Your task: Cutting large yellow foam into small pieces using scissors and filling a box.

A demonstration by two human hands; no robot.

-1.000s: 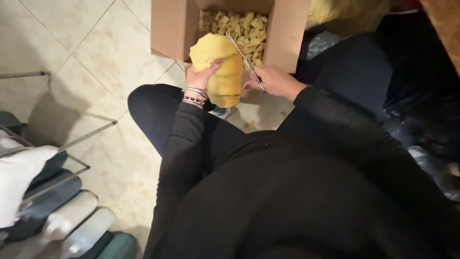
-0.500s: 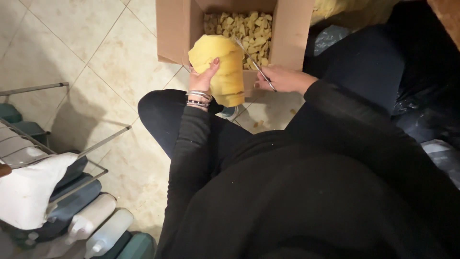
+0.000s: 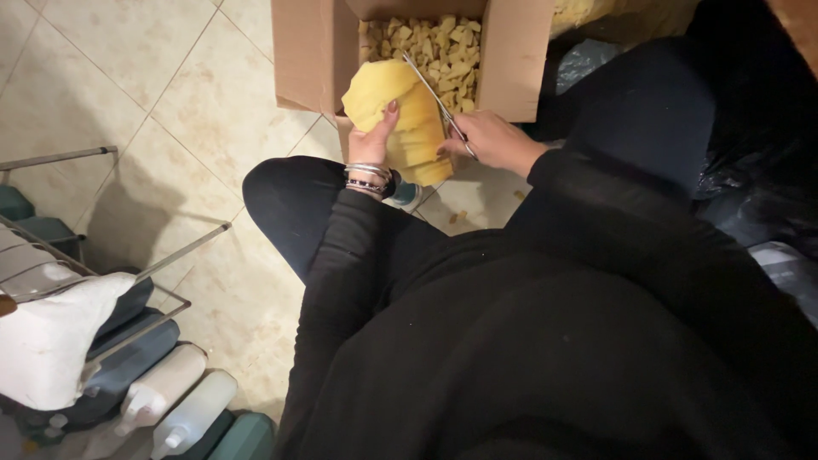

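Yellow foam block sits gripped in our left hand above the cardboard box of foam scraps; our right hand clasps scissors against it. A wire rack and bottles stand well apart.

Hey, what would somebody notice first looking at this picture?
Top centre, the yellow foam block stands out, gripped by the left hand while the right hand works scissors across it. Just behind sits an open cardboard box filled with small yellow foam pieces.
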